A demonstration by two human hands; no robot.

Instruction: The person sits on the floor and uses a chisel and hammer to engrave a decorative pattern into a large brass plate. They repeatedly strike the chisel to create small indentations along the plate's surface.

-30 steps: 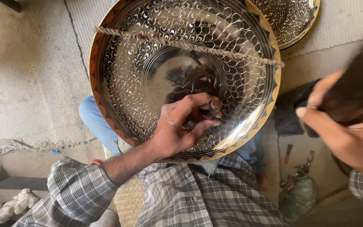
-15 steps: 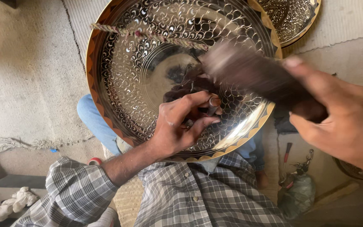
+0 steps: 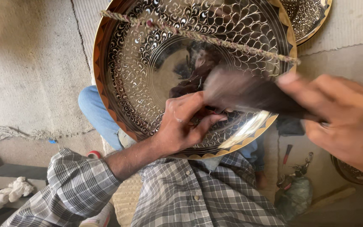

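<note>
Item one: a large engraved metal tray (image 3: pixel 148 63), round, with scale-like chasing and an orange-and-black patterned rim; we find it filling the upper centre of the frame, resting over our lap. A braided cord (image 3: pixel 198 35) crosses its upper face.

Item two: our left hand (image 3: pixel 185 122), lower centre, fingers curled and pinched against the tray's inner face (what they pinch, we cannot tell).

Item three: our right hand (image 3: pixel 345 122), at the right edge, clenched around a dark tool (image 3: pixel 248 92), blurred, its head over the tray.

A second engraved tray (image 3: pixel 309 17) sits upper right.
</note>
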